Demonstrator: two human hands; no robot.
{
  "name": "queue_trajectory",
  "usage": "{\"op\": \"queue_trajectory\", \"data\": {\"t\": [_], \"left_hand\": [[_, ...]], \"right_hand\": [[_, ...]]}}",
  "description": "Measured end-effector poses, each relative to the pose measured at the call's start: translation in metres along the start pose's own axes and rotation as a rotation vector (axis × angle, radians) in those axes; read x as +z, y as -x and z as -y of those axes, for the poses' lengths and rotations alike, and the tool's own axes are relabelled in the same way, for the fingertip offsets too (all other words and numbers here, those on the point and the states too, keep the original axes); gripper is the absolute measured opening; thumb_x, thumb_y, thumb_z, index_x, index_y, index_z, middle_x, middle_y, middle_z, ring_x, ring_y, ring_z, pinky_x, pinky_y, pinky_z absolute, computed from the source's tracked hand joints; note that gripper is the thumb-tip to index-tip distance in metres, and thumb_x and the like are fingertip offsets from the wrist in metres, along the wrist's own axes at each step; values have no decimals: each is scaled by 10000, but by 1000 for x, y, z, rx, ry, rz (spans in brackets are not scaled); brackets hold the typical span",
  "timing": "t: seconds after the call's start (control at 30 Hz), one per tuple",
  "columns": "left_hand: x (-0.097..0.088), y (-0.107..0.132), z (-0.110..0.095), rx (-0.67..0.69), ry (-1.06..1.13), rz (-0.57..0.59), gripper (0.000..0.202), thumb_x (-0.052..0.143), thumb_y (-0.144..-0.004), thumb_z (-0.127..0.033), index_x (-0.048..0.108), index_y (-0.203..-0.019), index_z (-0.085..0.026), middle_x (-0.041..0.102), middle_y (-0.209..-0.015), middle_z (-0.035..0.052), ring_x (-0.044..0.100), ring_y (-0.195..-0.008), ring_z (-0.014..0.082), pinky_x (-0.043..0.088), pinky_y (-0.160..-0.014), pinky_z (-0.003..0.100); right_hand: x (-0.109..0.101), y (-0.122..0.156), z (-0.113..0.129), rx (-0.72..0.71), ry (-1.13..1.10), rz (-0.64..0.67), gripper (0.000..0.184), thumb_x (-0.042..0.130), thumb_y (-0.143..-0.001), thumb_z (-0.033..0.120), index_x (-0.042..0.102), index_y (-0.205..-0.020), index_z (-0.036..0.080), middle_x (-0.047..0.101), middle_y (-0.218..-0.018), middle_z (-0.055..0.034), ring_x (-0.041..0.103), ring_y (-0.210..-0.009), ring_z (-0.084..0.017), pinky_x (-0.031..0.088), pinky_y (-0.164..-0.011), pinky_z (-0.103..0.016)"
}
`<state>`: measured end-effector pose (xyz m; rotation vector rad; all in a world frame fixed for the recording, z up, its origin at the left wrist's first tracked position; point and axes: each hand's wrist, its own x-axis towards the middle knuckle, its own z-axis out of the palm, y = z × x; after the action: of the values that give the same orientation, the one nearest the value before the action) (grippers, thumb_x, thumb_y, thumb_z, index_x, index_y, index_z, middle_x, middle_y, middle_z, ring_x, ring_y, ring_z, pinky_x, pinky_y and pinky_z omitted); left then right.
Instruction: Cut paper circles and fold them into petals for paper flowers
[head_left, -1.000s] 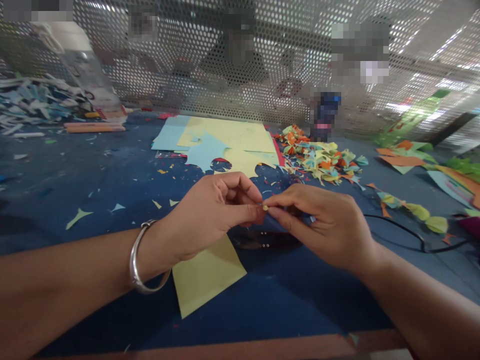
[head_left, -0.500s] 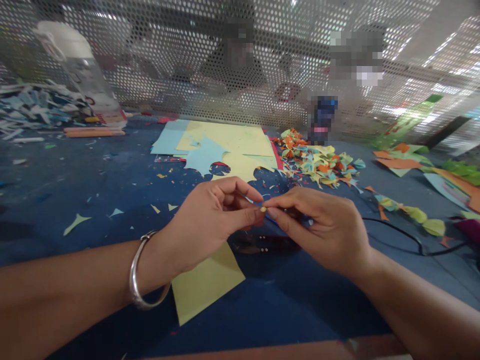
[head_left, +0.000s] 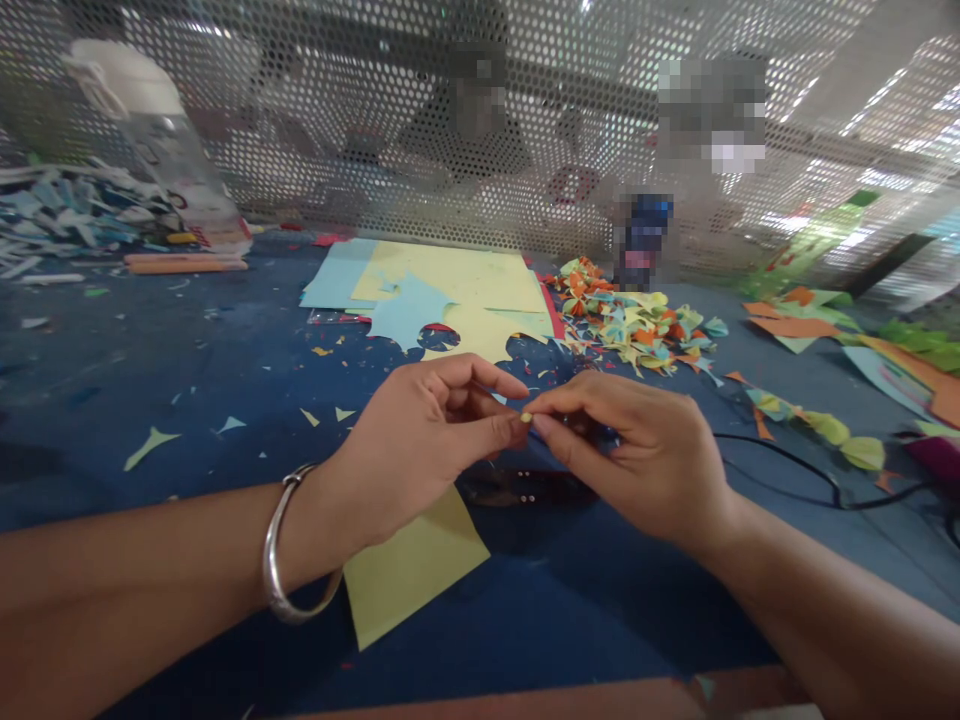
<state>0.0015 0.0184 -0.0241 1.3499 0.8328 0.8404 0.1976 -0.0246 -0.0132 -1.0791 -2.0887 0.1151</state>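
A tiny yellow piece, perhaps folded paper, shows between the fingertips of both hands at the middle of the view. My left hand, with a silver bangle on its wrist, pinches it from the left. From the right, the thumb and forefinger of my right hand close on the same piece. Most of it is hidden by the fingers. Below my left hand a yellow sheet of paper lies on the blue table. A dark, shiny object sits under both hands; its kind is unclear.
Cut blue paper and yellow sheets lie beyond my hands. A pile of small colourful paper pieces is at right, near a black cable. A water bottle stands left by paper strips. A perforated screen rises behind.
Almost nothing differs. My right hand has shifted very slightly to the left, and both hands keep their pinch on the small yellow piece.
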Motion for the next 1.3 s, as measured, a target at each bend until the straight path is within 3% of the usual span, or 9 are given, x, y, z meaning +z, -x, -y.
{"op": "queue_trajectory", "data": {"t": [0.5,0.93,1.3], "left_hand": [[0,1,-2,8,-57,7,309,839,-739,-262,681,-994,-189,726,-757,-9,672,-704,127,508,-610,203],[1,2,-3,98,-131,-14,229,784,-784,-272,671,-967,-192,702,-768,4,652,-715,143,477,-621,240],[0,3,-3,112,-194,-2,240,778,-804,-299,669,-994,-201,681,-712,-18,612,-646,122,445,-564,224]], "right_hand": [[5,-2,1,121,-40,-14,123,632,-865,88,692,-819,185,648,-695,25,538,-566,-81,444,-540,-209],[6,-4,5,135,-43,-62,133,637,-855,79,678,-778,179,604,-636,42,512,-528,-69,396,-485,-201],[6,-2,4,137,-63,-23,133,629,-849,62,690,-829,179,649,-697,28,541,-554,-71,424,-504,-194]]}}
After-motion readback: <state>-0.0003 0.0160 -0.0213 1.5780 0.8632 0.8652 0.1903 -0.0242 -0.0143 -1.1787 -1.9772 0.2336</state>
